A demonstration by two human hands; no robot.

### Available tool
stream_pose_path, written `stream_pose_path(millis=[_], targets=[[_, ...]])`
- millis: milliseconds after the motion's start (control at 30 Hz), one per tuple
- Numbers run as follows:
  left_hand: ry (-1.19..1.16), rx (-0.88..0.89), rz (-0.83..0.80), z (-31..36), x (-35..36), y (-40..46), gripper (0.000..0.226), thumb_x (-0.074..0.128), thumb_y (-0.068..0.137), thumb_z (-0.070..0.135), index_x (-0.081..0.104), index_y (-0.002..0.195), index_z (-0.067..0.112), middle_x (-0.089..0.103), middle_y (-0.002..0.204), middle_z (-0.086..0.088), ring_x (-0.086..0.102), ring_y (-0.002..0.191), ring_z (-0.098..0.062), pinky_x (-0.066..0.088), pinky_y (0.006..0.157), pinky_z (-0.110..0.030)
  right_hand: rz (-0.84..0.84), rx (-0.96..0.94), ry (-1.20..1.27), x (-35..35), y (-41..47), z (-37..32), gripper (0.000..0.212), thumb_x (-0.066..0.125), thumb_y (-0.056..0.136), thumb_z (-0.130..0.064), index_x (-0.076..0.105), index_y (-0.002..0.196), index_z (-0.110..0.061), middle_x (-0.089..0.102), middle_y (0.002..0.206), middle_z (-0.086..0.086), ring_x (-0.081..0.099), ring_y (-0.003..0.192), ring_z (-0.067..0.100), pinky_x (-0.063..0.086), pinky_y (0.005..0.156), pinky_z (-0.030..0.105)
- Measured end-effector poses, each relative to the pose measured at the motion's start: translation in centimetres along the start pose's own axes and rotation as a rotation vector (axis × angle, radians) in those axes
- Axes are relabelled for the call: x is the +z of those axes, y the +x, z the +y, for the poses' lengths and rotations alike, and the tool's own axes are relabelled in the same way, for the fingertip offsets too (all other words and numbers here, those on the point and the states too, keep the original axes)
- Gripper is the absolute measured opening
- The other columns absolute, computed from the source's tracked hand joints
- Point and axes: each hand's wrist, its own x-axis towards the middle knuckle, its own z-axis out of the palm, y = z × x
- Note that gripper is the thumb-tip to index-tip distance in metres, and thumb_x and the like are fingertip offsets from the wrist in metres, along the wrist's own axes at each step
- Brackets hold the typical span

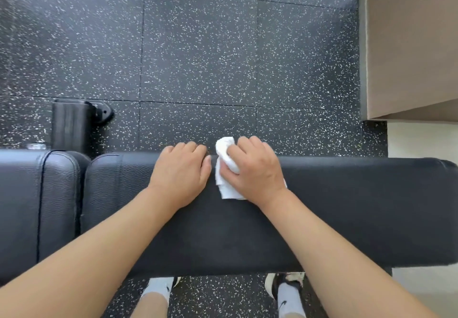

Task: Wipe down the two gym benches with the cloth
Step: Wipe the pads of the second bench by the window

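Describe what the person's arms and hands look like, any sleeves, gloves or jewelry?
Both arms are bare from the bottom edge of the picture up to the hands, with no sleeves in view. The left hand and the right hand wear no gloves, and no rings, watch or bracelet show on the fingers or wrists. No markings show on either arm.

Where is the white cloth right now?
In the head view the white cloth is near the middle, bunched under the right hand on the far edge of the black bench pad, right beside the left hand.
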Motion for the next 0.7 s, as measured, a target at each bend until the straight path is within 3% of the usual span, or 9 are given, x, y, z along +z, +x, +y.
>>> stream_pose_path(millis=[100, 200, 267, 400, 467, 567, 700], targets=[[0.027, -0.048, -0.042, -3.9, -0.5, -0.9, 0.062, 0.012, 0.101, 0.051, 0.064, 0.110, 0.019, 0.067, 0.103, -0.001, 0.062, 0.101, -0.029, 0.044, 0.091, -0.044, -0.041, 0.070, -0.099, -1.1, 0.3, 3.9, 0.017, 0.069, 0.085, -0.024, 0.054, 0.078, -0.019, 0.044, 0.075, -0.001, 0.045, 0.064, 0.028, 0.039, 0.052, 0.037], [0.029, -0.082, -0.024, -9.0, -0.9, -2.6, 0.063, 0.012, 0.101, 0.053, 0.065, 0.108, 0.019, 0.067, 0.101, -0.001, 0.062, 0.099, -0.029, 0.043, 0.091, -0.045, -0.279, 0.353, -0.324, -1.7, 0.9, 6.2, 0.026, 0.060, 0.081, -0.029, 0.037, 0.074, -0.019, 0.042, 0.064, -0.002, 0.044, 0.064, 0.029, 0.030, 0.049, 0.031], [0.002, -0.087, -0.007, -11.8, -1.0, -4.1, 0.060, 0.019, 0.101, 0.052, 0.065, 0.115, 0.017, 0.067, 0.106, -0.002, 0.062, 0.101, -0.031, 0.044, 0.091, -0.047, -0.371, 0.421, -0.380, -1.5, 1.1, 5.5, 0.024, 0.055, 0.084, -0.033, 0.040, 0.073, -0.018, 0.045, 0.064, -0.002, 0.047, 0.066, 0.030, 0.027, 0.051, 0.030], [-0.120, -0.084, 0.053, -15.5, -1.1, -6.9, 0.062, 0.032, 0.102, 0.050, 0.059, 0.136, 0.007, 0.065, 0.116, -0.010, 0.062, 0.103, -0.036, 0.047, 0.095, -0.049, -0.454, 0.431, -0.289, 0.6, 3.8, -1.9, 0.023, 0.049, 0.088, -0.035, 0.047, 0.074, -0.017, 0.050, 0.069, -0.003, 0.049, 0.069, 0.029, 0.033, 0.053, 0.032], [-0.142, -0.069, 0.082, -16.3, -1.1, -8.0, 0.065, 0.035, 0.102, 0.048, 0.057, 0.140, 0.001, 0.065, 0.122, -0.013, 0.062, 0.109, -0.037, 0.046, 0.106, -0.051, -0.500, 0.403, -0.192, 2.7, 6.4, -7.5, 0.025, 0.047, 0.089, -0.039, 0.052, 0.077, -0.018, 0.050, 0.073, -0.004, 0.050, 0.074, 0.027, 0.037, 0.058, 0.034], [-0.102, -0.093, 0.071, -17.1, -1.2, -9.4, 0.065, 0.036, 0.100, 0.045, 0.058, 0.141, 0.001, 0.066, 0.127, -0.013, 0.061, 0.122, -0.035, 0.036, 0.119, -0.058, -0.533, 0.335, -0.049, 6.5, 10.3, -16.3, 0.028, 0.046, 0.089, -0.042, 0.061, 0.080, -0.021, 0.060, 0.081, -0.002, 0.056, 0.081, 0.028, 0.043, 0.065, 0.035], [-0.100, -0.148, 0.029, -17.8, -1.4, -10.7, 0.059, 0.033, 0.099, 0.044, 0.061, 0.132, 0.004, 0.065, 0.135, -0.009, 0.049, 0.144, -0.032, 0.027, 0.125, -0.058, -0.482, 0.257, 0.051, 9.1, 12.9, -23.3, 0.027, 0.050, 0.091, -0.042, 0.063, 0.078, -0.022, 0.065, 0.085, 0.001, 0.058, 0.083, 0.029, 0.039, 0.068, 0.038]])
